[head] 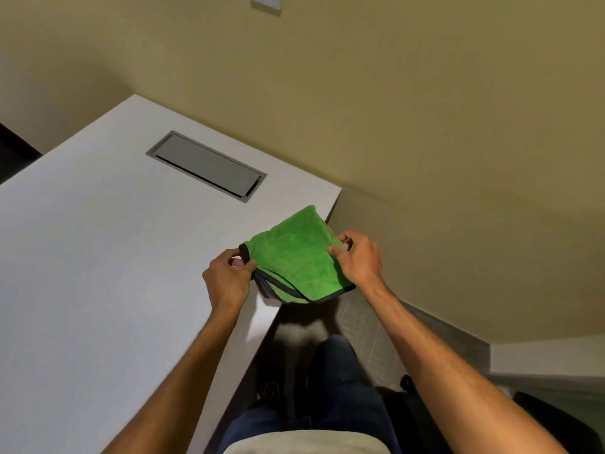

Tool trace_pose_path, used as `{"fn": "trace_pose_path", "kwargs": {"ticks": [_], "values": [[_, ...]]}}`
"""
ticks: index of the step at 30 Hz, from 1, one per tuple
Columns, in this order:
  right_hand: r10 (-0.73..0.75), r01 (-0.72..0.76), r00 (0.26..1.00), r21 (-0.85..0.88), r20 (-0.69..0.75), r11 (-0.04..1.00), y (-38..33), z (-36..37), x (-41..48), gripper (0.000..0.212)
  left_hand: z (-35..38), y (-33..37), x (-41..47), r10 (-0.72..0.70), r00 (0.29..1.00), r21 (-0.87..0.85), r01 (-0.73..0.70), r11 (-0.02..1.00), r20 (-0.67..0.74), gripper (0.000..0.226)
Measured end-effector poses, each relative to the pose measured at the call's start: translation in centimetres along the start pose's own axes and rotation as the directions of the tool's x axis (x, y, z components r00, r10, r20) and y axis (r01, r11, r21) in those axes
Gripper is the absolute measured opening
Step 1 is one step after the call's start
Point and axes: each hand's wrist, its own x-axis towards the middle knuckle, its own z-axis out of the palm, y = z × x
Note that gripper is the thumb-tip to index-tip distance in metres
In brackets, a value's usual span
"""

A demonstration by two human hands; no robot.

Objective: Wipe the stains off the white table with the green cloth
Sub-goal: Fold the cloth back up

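Note:
The green cloth [294,257], folded and edged in dark trim, hangs in the air over the white table's [98,257] near right corner. My left hand [227,278] pinches its left edge between thumb and fingers. My right hand [357,257] pinches its right edge the same way. The cloth is stretched between both hands, partly above the table and partly past its edge. I cannot make out any stains on the white surface from here.
A grey rectangular cable hatch [206,165] is set into the table near its far edge. A beige wall [425,109] runs behind and to the right. My legs [334,388] and a dark chair base [409,407] are below the table edge.

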Motion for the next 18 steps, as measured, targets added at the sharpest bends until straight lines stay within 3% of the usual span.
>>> {"fn": "trace_pose_path", "kwargs": {"ticks": [8,12,18], "values": [[-0.086,0.131,0.977,-0.228,0.197,0.965,-1.6,2.4,14.5,0.013,6.9,2.4,7.0,-0.203,0.973,-0.083,0.195,0.977,-0.110,0.031],[-0.135,0.205,0.953,-0.248,0.273,0.947,-1.4,4.0,22.4,0.010,10.9,3.5,11.0,-0.308,0.936,-0.152,0.283,0.947,-0.172,0.025],[-0.201,0.328,0.878,-0.242,0.434,0.913,-1.3,5.8,31.4,0.014,15.7,4.7,15.4,-0.394,0.883,-0.137,0.371,0.919,-0.256,0.034]]}}
